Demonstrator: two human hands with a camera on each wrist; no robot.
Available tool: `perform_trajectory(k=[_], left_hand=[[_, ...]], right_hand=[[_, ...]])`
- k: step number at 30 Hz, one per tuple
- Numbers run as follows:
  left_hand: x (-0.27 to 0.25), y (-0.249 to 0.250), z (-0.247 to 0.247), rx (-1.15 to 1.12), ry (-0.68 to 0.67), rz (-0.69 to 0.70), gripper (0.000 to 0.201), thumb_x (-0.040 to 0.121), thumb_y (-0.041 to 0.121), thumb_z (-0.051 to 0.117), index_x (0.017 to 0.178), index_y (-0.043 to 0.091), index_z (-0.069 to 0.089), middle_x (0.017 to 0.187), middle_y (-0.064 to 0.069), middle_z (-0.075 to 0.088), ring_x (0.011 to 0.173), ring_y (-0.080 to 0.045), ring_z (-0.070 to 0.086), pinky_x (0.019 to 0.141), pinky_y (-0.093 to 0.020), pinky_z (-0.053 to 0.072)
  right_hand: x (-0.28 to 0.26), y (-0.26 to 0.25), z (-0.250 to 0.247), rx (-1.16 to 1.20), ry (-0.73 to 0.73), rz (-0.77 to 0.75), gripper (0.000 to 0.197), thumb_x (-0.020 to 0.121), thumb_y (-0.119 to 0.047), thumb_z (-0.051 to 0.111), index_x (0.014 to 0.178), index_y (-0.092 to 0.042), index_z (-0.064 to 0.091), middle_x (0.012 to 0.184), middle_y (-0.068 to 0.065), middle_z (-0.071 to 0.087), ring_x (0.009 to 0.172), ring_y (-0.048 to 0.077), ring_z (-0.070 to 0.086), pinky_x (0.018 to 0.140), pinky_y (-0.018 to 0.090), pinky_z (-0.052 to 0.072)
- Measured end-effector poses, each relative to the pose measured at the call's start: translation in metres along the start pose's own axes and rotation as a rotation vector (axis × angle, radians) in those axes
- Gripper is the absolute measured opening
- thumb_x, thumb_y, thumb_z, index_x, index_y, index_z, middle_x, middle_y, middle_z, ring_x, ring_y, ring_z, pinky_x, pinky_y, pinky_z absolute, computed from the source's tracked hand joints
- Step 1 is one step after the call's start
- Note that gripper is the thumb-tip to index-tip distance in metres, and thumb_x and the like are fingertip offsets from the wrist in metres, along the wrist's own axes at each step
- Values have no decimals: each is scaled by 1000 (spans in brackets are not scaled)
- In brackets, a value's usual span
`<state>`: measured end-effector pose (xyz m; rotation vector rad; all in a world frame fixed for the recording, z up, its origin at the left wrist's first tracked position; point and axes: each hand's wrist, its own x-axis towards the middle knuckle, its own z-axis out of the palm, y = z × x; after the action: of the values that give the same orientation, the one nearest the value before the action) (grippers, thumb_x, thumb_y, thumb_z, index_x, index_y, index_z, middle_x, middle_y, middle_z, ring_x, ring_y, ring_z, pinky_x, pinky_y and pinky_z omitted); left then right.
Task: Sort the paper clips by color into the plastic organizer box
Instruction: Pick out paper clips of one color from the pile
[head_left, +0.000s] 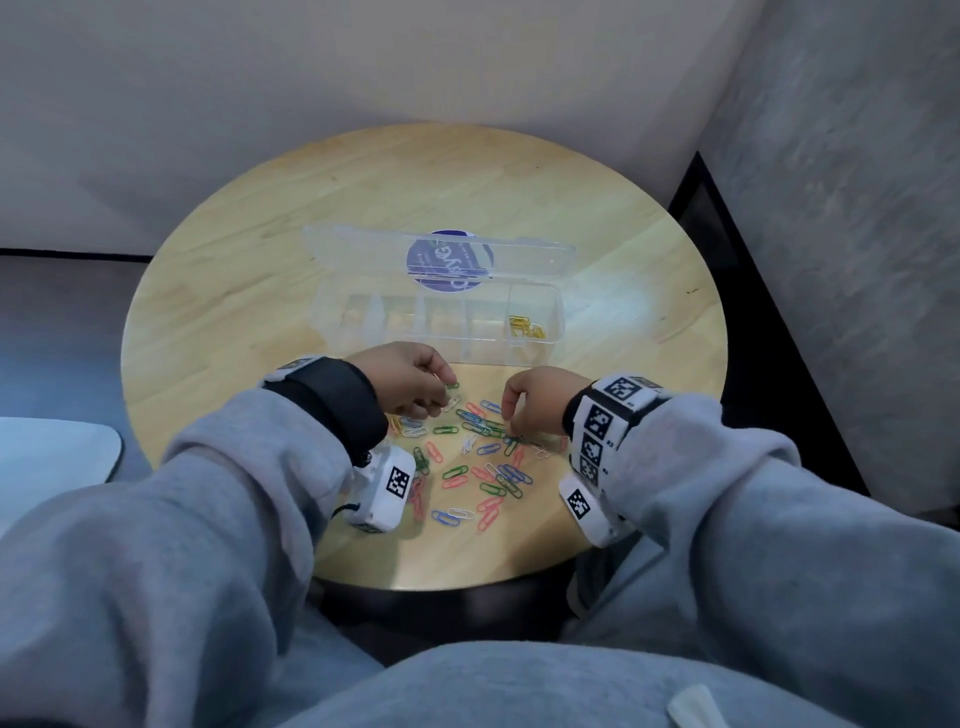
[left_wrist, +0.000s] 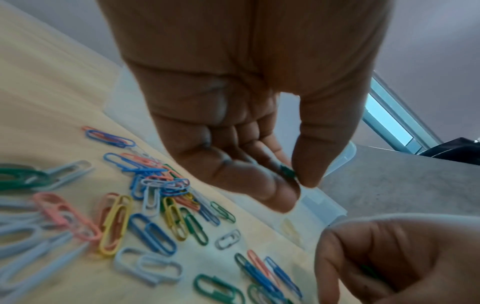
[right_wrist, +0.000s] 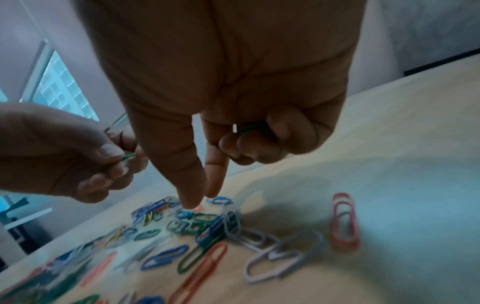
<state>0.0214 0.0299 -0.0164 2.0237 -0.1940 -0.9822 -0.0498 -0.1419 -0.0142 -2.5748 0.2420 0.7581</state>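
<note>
Left hand (head_left: 410, 382) pinching green clip (head_left: 453, 385) above pile; right hand (head_left: 535, 397) curling green clips (right_wrist: 253, 128) into palm, thumb and forefinger reaching into loose clips (head_left: 475, 462) on near table (head_left: 218, 312); beyond, organizer box (head_left: 441, 317) open, only yellow clips (head_left: 525, 326) in far-right compartment; sorting barely begun, most colours left.

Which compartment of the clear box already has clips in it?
Only the rightmost compartment of the organizer box: it holds yellow clips; the others look empty.
</note>
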Motion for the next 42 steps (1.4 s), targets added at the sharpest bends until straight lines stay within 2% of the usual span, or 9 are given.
perform_trajectory(k=[6,9,11,16,20,26,31,36,42], left_hand=[[2,-6,5,49,43,-52,19,88,-3,50,78,12,56,70,-6,57,52,-11,56,50,-18,49],[1,-5,9,476,89,11,6,82,14,62,79,19,61,69,6,57,67,-13,54,62,-22,45],[-1,-1,16,704,86,25,7,78,18,65,80,24,61,67,12,52,70,-12,52,56,-20,39],[3,2,30,899,68,42,16,79,19,66,94,22,67,84,7,54,82,-14,50,66,-22,35],[5,-1,33,905,48,1,11,77,19,65,72,26,57,78,8,57,80,-16,54,67,-24,37],[2,-8,29,808,21,-26,18,76,19,66,62,22,54,70,8,61,70,-12,56,60,-21,40],[-2,-8,19,424,25,-61,23,80,13,61,61,19,49,63,1,56,55,-12,50,54,-21,40],[-6,3,16,-24,30,-126,25,87,1,46,65,13,43,67,-7,52,54,-15,43,49,-21,35],[-4,4,19,-146,31,-134,27,84,-6,33,65,12,37,63,-10,46,49,-16,36,39,-15,27]], right_hand=[[4,-8,8,-131,7,-37,15,81,-15,64,94,-19,57,82,-3,51,79,18,49,48,20,31],[7,-11,11,-136,-10,-25,12,82,-8,58,88,-18,55,90,2,58,79,19,51,50,22,35],[9,-14,13,-167,-28,-11,11,81,-7,56,88,-16,58,95,5,62,81,20,54,60,24,42],[16,-12,18,-232,-30,46,15,78,-14,59,90,-10,67,91,9,66,77,22,58,69,28,49],[16,-6,20,-221,-43,58,7,78,-19,64,82,-14,61,82,6,59,74,22,55,68,29,48],[7,3,18,102,-56,79,6,75,-7,62,76,-12,59,75,8,57,67,22,52,62,29,45],[3,20,12,574,-131,79,15,74,-3,66,64,-12,58,73,15,63,49,18,46,52,28,39],[-1,33,14,917,-138,76,27,82,14,52,65,-7,48,54,13,53,44,19,47,40,22,38],[-8,33,10,1076,-170,73,34,87,16,31,78,-6,56,51,8,45,36,10,45,39,18,41]])
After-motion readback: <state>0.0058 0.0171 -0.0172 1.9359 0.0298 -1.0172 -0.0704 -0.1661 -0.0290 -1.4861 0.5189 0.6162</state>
